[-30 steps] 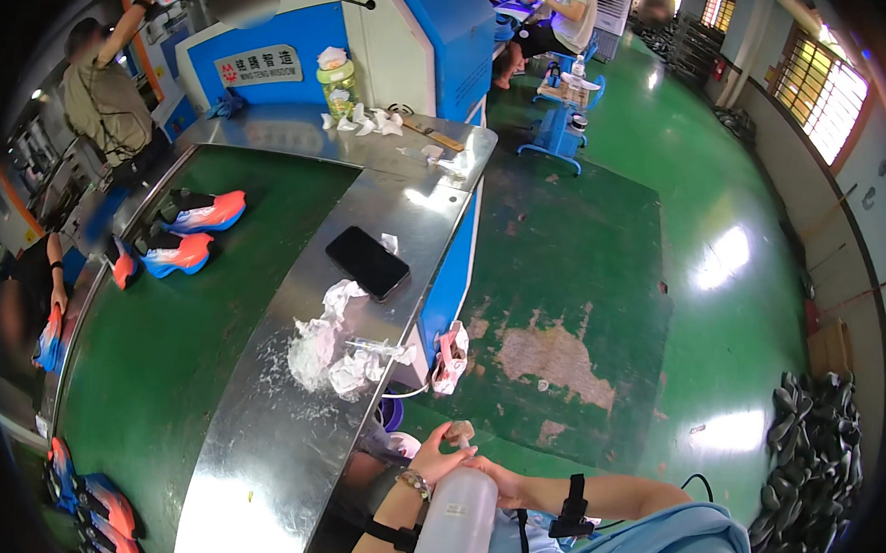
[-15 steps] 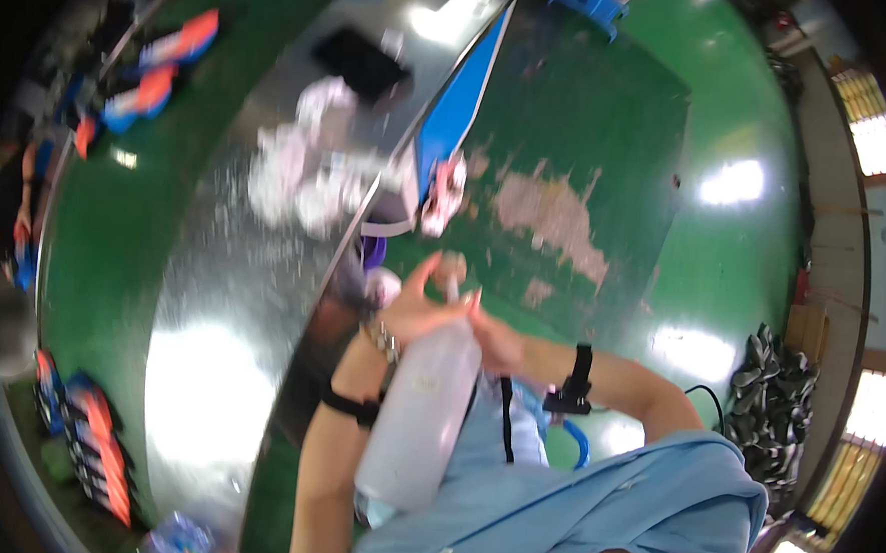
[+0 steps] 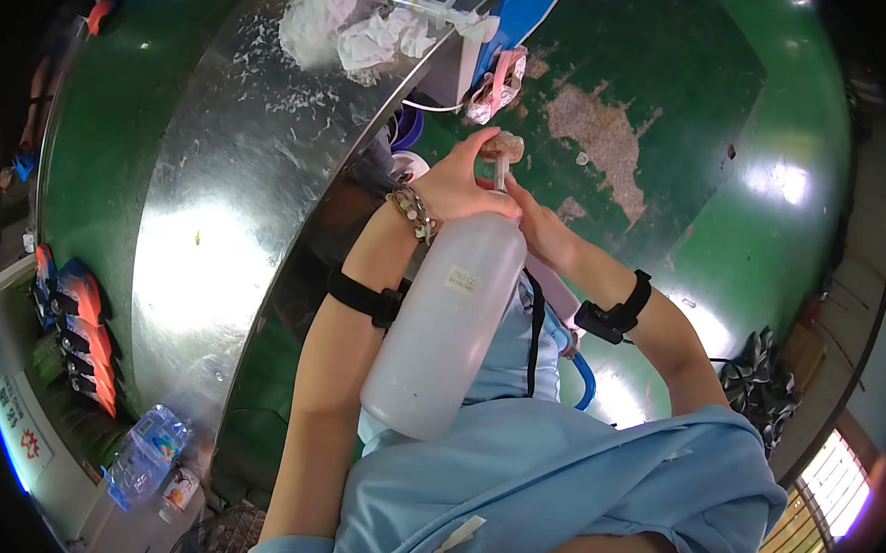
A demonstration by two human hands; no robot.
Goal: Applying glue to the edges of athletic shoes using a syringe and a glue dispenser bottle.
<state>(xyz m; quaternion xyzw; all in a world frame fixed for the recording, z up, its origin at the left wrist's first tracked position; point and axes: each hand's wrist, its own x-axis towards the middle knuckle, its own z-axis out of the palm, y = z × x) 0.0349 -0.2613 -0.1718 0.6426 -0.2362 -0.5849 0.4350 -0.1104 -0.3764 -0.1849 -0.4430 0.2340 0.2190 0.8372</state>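
A big translucent white plastic bottle [image 3: 445,327] leans against my blue clothing, its neck pointing away from me and a small pale label on its side. On top of its narrow spout is a brownish, rough-looking tip [image 3: 504,147]. My left hand [image 3: 463,184] curls about the bottle's neck, thumb on the shoulder and index finger stretched up beside the tip. From the other side, my right hand [image 3: 544,230] grips the neck as well; most of its fingers are hidden behind the bottle.
To the left runs a shiny metal table [image 3: 184,153] with crumpled white material [image 3: 326,20] at its far end. A pink-and-silver bundle [image 3: 498,84] lies beyond my hands. Blue-orange shoe parts [image 3: 77,332] and a clear plastic bottle [image 3: 148,456] are at lower left.
The view has shifted, so the table and floor sit higher in the picture. Both hands stay at the bottle's neck, now farther up in the picture with the bottle.
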